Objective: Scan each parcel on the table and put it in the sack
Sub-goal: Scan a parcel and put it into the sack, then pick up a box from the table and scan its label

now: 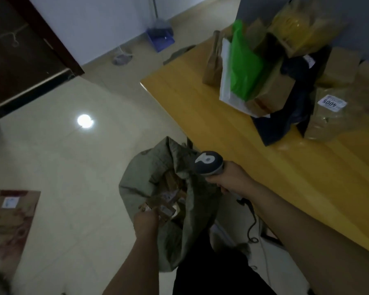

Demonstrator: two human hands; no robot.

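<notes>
Grey-green sack [136, 179] stands open on the tiled floor just beside the yellow table [264, 177] as a person loads it with scanned parcels. The left hand [146, 220] reaches into the sack's mouth, fingers curled at the near edge of a brown parcel [160, 206] and apparently pinching it; blur makes the grip hard to confirm. The parcel lies inside the opening, on top of other brown packages already there. The right hand [232, 179] is wrapped around the handle of a barcode scanner [209, 162], held above the sack's rim with its cable trailing down towards the floor.

By the look of it the job is only partly done. Several parcels are in the sack, but a heap waits at the table's far end: a green plastic bag [243, 67], a cardboard box [271, 92], a dark mailer [296, 107] and a taped brown packet with a white label [330, 111], among others. Each needs scanning and bagging. Another flat carton [9, 220] lies on the floor, well apart to the left.
</notes>
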